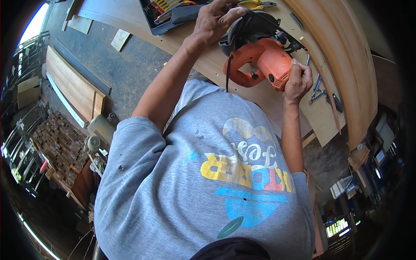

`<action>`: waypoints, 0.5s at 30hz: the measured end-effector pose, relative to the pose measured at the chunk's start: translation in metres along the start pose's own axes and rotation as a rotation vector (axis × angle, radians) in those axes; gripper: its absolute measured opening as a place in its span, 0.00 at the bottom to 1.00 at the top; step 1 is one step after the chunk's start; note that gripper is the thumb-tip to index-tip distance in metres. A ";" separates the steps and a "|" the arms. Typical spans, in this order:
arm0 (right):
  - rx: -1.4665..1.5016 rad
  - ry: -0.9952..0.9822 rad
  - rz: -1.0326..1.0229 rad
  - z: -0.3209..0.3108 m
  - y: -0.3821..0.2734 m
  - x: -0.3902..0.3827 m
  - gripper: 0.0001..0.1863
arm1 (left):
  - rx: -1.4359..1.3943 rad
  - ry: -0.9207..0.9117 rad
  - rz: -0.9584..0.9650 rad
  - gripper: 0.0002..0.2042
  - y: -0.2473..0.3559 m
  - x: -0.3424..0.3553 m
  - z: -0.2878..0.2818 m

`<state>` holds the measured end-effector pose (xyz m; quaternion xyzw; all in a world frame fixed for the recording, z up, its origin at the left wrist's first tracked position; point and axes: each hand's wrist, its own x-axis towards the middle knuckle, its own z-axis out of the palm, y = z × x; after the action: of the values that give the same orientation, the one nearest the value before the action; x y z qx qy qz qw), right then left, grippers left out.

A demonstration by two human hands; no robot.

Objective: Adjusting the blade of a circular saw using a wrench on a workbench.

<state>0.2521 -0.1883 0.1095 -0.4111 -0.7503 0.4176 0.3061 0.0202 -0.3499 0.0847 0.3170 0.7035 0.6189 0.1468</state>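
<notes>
An orange circular saw (269, 60) with a black guard (249, 27) lies tilted on the wooden bench, its loop handle toward me. A black cord (227, 73) hangs from the handle toward my shirt. My left hand (213, 22) is closed at the guard's upper left edge, thumb laid along it; some of its fingers run out at the picture's top. Around the end of the orange motor housing, the fingers of my right hand (298, 81) are curled, thumb on top. The saw's blade is not clearly visible.
A black tool case (161, 28) with hand tools sits on the bench left of the saw, yellow-handled pliers (258, 5) behind it. Metal tools (317, 92) lie right of it, beside a long curved wooden board (346, 56). Wood panels (71, 80) and stacked blocks (60, 149) stand left.
</notes>
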 end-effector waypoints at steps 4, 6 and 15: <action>-0.021 0.013 0.106 0.002 -0.003 0.011 0.15 | -0.035 0.035 -0.078 0.13 -0.010 -0.007 0.006; -0.046 0.003 0.123 0.007 -0.005 0.015 0.15 | -0.032 0.098 -0.137 0.11 -0.023 -0.023 0.006; -0.040 -0.087 0.124 0.023 -0.032 0.013 0.16 | -0.052 0.053 -0.453 0.12 -0.033 -0.093 0.009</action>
<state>0.2162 -0.1954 0.1288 -0.4442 -0.7442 0.4381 0.2385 0.0870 -0.4024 0.0339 0.1308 0.7442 0.5962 0.2715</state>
